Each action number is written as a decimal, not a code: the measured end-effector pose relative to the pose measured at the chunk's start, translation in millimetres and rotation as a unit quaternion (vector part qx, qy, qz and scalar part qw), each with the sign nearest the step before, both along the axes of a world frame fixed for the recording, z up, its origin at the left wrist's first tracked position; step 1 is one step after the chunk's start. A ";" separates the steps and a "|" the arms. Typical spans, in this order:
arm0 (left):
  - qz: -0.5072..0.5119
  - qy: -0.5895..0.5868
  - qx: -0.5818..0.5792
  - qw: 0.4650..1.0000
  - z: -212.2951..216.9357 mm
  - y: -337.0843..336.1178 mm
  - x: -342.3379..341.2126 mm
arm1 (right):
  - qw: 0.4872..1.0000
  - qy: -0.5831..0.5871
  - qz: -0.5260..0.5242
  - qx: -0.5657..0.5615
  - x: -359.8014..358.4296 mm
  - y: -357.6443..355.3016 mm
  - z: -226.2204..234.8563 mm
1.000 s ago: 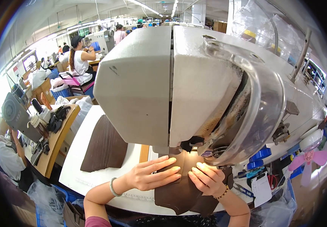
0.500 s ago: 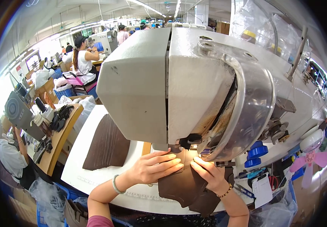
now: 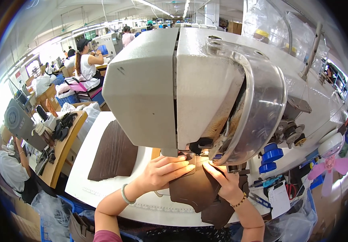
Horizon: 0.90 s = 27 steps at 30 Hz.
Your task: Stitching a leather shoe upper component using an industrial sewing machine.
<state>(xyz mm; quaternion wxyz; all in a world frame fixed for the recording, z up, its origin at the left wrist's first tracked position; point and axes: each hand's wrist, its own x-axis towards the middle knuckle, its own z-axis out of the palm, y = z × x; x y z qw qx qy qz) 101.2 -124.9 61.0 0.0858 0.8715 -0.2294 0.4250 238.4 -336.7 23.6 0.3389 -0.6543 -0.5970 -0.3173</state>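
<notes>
Brown leather piece lies flat on white table, near edge hanging off front, far edge under sewing machine head.

Left hand open, palm down, fingers spread, pressing piece just short of needle area. Right hand open too, fingertips pinning piece by lit spot.

Leather looks light, limp yet firm; likely best held flat by pressing near seam line, not pinched.

Farther left: stack of brown pieces. Beyond: wooden side table, seated workers.
</notes>
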 end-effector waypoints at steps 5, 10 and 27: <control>0.002 0.006 -0.017 1.000 1.4 -1.5 -0.6 | 0.999 0.034 -0.005 -0.012 0.2 -2.0 -3.2; -0.003 0.015 -0.025 1.000 1.5 -1.5 -1.2 | 0.997 0.065 0.031 -0.019 4.7 -10.0 18.1; -0.073 -0.002 -0.053 0.996 -5.0 11.6 8.9 | 0.793 0.582 0.053 -0.173 24.7 -1.0 76.2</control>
